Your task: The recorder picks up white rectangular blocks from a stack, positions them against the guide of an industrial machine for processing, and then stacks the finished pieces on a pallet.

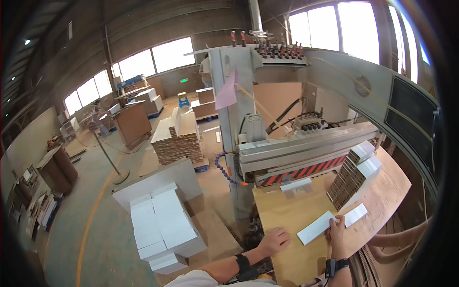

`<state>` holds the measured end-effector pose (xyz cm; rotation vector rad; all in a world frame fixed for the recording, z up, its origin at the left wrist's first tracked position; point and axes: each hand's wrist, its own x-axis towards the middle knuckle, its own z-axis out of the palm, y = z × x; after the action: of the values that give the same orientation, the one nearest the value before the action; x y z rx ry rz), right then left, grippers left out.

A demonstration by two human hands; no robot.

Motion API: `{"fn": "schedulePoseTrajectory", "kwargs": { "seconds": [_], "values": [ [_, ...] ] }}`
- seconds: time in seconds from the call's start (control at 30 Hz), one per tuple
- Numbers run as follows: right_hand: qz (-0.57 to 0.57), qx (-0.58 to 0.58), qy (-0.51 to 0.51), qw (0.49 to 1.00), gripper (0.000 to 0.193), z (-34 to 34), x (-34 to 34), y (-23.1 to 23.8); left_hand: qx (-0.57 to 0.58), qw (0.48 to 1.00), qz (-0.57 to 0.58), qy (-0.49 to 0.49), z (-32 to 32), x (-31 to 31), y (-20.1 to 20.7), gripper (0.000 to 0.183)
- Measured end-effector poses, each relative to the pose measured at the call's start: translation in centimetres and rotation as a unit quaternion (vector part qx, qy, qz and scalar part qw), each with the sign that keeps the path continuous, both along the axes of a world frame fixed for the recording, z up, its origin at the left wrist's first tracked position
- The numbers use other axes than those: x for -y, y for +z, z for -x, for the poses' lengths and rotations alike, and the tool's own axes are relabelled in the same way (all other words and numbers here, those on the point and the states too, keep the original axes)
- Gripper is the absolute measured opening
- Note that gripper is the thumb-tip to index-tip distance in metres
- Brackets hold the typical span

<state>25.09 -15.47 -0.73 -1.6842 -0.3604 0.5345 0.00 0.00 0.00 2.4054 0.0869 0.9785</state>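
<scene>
- A flat white cardboard sheet (331, 221) is lying on the wooden bench (287, 210), just in front of the striped red-and-black guard (306, 170) of the machine.
- The right hand (336, 228) is closed on the sheet's near edge, thumb on top, so that grip is holding the sheet.
- The left hand (274, 240) is laid flat on the bench, left of the sheet and apart from it; that grip is spread wide and holds nothing.
- A slanted stack of folded box blanks (354, 174) is leaning on the bench, right of the guard.
- Best guess for doing it well: the sheet gets kept flat and squared to the guard, fingers kept well back from the slot.
- White stacked sheets (162, 225) are sitting on the floor, left of the bench.
</scene>
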Motion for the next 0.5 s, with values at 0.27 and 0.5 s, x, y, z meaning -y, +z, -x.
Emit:
{"fn": "schedulePoseTrajectory", "kwargs": {
  "seconds": [0.27,0.5],
  "values": [
    [-0.161,0.139,-0.041,0.976,0.022,-0.5,-2.9,-3.2,-0.063,0.997,0.051,0.016,-0.7,-1.8,0.2,0.011],
    [-0.086,0.120,-0.066,0.987,0.024,1.3,-1.1,-0.3,-0.137,0.983,-0.117,0.026,-10.4,-7.0,2.2,0.015]
  ]
}}
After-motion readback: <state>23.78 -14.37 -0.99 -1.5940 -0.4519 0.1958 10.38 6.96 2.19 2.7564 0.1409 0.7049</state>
